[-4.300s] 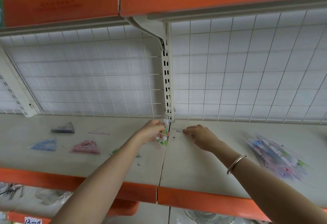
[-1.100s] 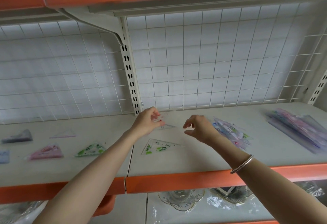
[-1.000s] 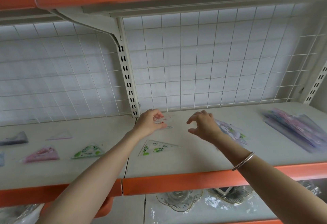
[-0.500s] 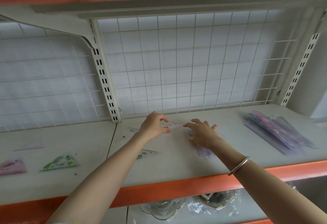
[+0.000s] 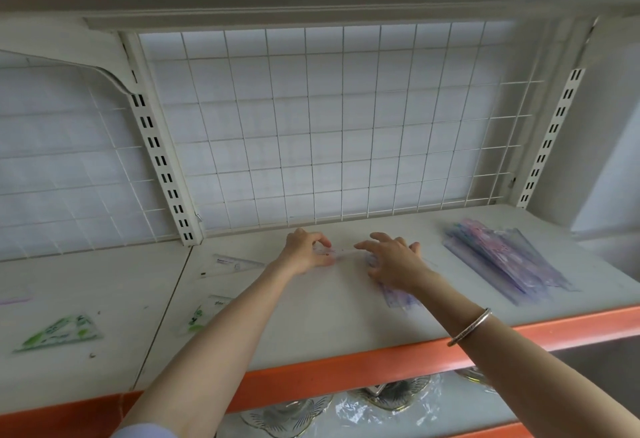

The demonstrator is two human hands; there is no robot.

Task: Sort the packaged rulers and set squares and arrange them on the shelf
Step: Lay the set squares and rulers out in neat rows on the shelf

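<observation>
My left hand point(image 5: 306, 252) pinches a small clear packaged set square point(image 5: 334, 254) just above the cream shelf board point(image 5: 311, 316), near the back. Just right of it, my right hand point(image 5: 393, 261) rests with spread fingers on a small pile of purple packaged pieces point(image 5: 400, 297). A bigger stack of pink and purple packaged rulers point(image 5: 502, 261) lies at the right end. A clear set square point(image 5: 235, 263) lies flat to the left of my left hand. One green set square point(image 5: 60, 332) lies at the far left, and another green one point(image 5: 199, 316) is partly hidden by my left forearm.
A white wire grid point(image 5: 329, 126) backs the shelf, with slotted uprights at left point(image 5: 162, 167) and right point(image 5: 550, 136). An orange lip point(image 5: 346, 368) runs along the front edge. Wrapped glass dishes point(image 5: 391, 399) sit on the shelf below. An orange shelf hangs overhead.
The view has swung right. Both hands moved right along the shelf, the left still pinching the clear set square. My right hand came down onto the purple pile.
</observation>
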